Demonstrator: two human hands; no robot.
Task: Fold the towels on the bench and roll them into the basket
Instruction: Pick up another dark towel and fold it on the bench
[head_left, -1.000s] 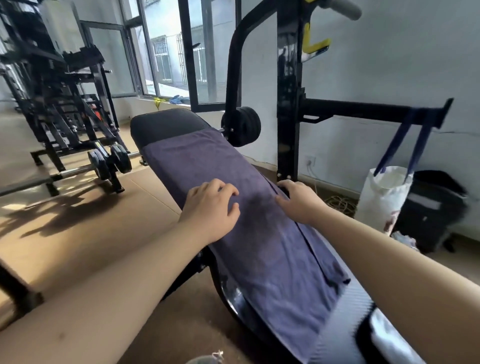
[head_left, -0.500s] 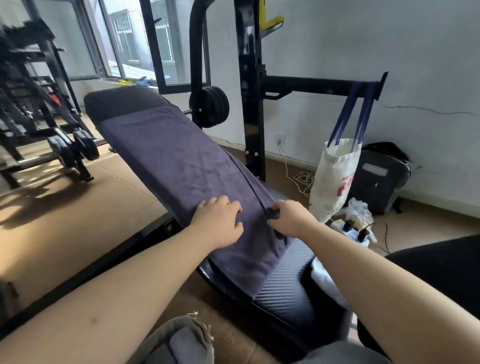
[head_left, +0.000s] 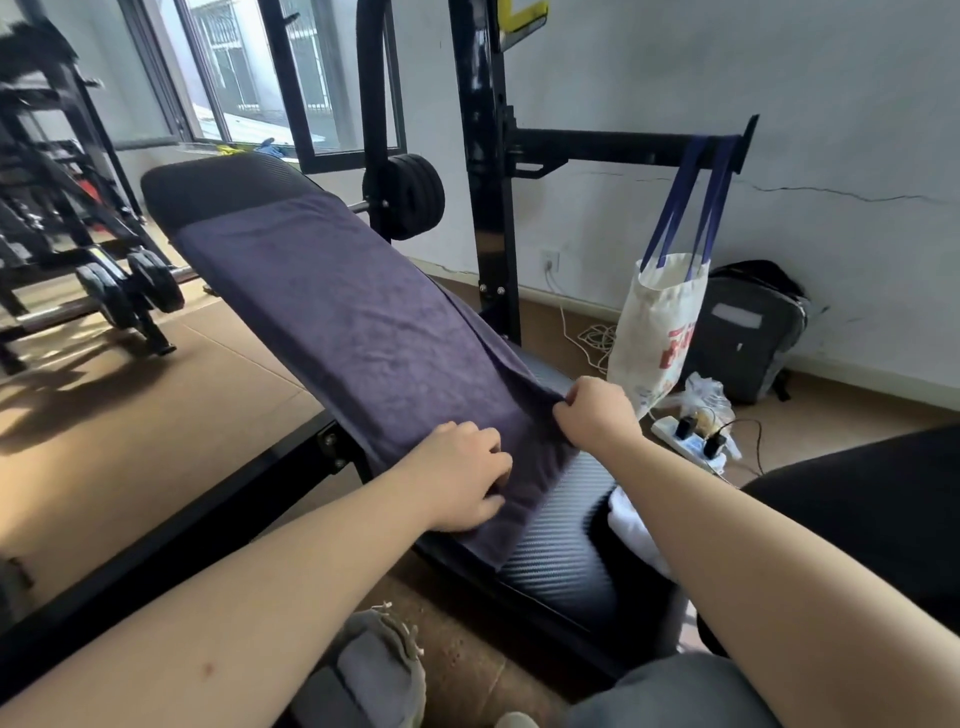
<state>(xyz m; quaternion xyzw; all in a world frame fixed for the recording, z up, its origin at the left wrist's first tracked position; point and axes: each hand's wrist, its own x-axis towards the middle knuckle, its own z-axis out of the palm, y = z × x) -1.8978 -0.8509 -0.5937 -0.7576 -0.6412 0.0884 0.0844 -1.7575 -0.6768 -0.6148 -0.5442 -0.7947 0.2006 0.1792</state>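
Observation:
A long dark purple towel lies lengthwise along the black padded bench, its near end hanging toward me. My left hand rests on the towel's near left corner with curled fingers, pinching the cloth. At the towel's near right edge, my right hand pinches the fabric and lifts it slightly. A white cloth lies beside the bench's near end, partly hidden by my right arm. No basket is plainly visible.
A black rack upright and weight plate stand right of the bench. A canvas tote bag hangs from a bar, with a dark backpack, power strip and cables on the floor. Dumbbells sit at left.
Both hands slid down the towel to its near end. The right hand now pinches and lifts the right edge; the left grips the near corner. The view pulled back.

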